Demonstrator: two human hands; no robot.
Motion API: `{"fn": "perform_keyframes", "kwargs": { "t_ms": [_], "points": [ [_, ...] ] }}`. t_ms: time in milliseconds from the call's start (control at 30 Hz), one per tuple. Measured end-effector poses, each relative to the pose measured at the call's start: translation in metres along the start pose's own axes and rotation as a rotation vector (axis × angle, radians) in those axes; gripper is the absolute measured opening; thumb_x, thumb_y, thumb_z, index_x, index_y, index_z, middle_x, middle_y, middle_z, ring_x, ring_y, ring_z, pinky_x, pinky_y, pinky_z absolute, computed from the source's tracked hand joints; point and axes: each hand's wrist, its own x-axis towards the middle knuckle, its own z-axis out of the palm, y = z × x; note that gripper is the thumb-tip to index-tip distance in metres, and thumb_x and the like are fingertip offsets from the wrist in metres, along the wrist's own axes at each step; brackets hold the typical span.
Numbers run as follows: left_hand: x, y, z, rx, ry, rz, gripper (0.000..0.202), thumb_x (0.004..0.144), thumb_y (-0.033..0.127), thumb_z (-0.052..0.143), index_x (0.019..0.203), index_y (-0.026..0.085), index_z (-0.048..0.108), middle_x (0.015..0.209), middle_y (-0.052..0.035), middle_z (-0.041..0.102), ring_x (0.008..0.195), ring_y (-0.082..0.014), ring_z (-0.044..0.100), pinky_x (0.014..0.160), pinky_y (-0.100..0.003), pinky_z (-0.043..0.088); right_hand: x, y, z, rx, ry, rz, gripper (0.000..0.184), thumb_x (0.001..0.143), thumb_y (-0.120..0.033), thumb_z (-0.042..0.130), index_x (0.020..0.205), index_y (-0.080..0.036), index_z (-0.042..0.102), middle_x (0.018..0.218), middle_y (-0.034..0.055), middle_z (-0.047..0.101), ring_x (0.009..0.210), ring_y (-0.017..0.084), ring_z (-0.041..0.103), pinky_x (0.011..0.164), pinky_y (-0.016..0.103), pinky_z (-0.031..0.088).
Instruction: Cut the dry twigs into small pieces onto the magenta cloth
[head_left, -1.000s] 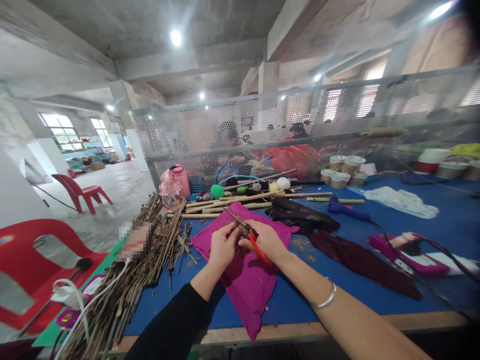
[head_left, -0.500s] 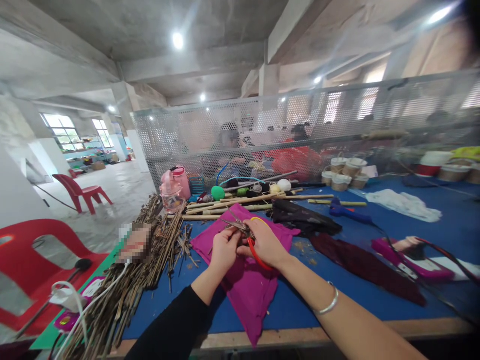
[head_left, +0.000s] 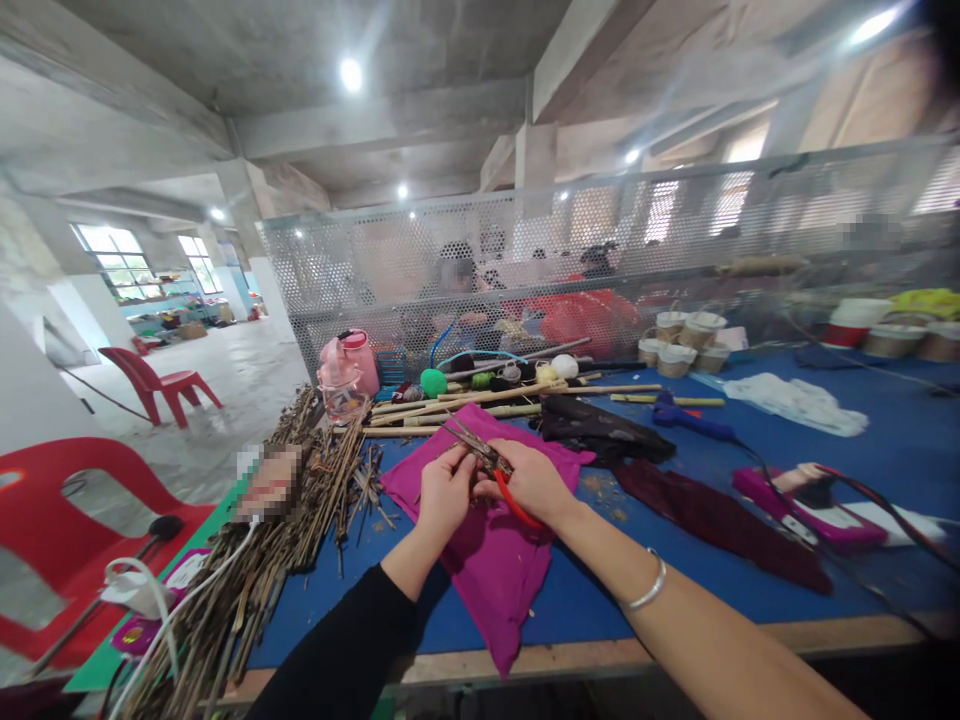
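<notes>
My right hand point(head_left: 534, 482) is closed round red-handled scissors point(head_left: 491, 466), whose metal blades point up and left. My left hand point(head_left: 442, 493) pinches a small dark piece I cannot make out right at the blades. Both hands hover over a magenta cloth point(head_left: 491, 560) spread on the blue table point(head_left: 675, 590). A silver bangle point(head_left: 646, 592) circles my right wrist; my left arm wears a black sleeve.
A heap of dry twigs point(head_left: 292, 520) lies left of the cloth. Bamboo sticks point(head_left: 480, 402), yarn balls and a pink bottle point(head_left: 352, 372) stand behind. Dark cloths point(head_left: 705, 520) and a blue tool point(head_left: 694, 422) lie right. Red chairs point(head_left: 67, 540) stand left; people sit beyond the mesh screen point(head_left: 600, 250).
The scissor blades closed and tilted slightly while both hands stayed together over the magenta cloth. The view shifted a little.
</notes>
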Motion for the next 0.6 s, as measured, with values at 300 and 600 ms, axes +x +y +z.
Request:
{"fn": "perform_keyframes", "kwargs": {
  "t_ms": [300, 600],
  "points": [
    [0.0033, -0.0033, 0.0002, -0.063, -0.014, -0.052, 0.023, 0.075, 0.028, 0.050, 0.087, 0.013, 0.062, 0.070, -0.0038, 0.066, 0.054, -0.0134, 0.059, 0.047, -0.021, 0.045, 0.0002, 0.0002, 0.0033, -0.061, 0.025, 0.026, 0.050, 0.067, -0.052, 0.064, 0.104, -0.020, 0.054, 0.095, 0.0068, 0.061, 0.088, 0.021, 0.056, 0.074, 0.030, 0.043],
    [0.0027, -0.0065, 0.0003, -0.016, -0.030, -0.001, 0.022, 0.078, 0.028, 0.048, 0.083, 0.012, 0.063, 0.071, -0.0054, 0.066, 0.061, -0.0151, 0.061, 0.055, -0.023, 0.048, 0.0025, -0.0011, 0.0074, -0.059, 0.039, -0.021, 0.048, 0.066, -0.048, 0.066, 0.100, -0.017, 0.052, 0.088, 0.0073, 0.057, 0.082, 0.021, 0.054, 0.073, 0.032, 0.043]
  ]
}}
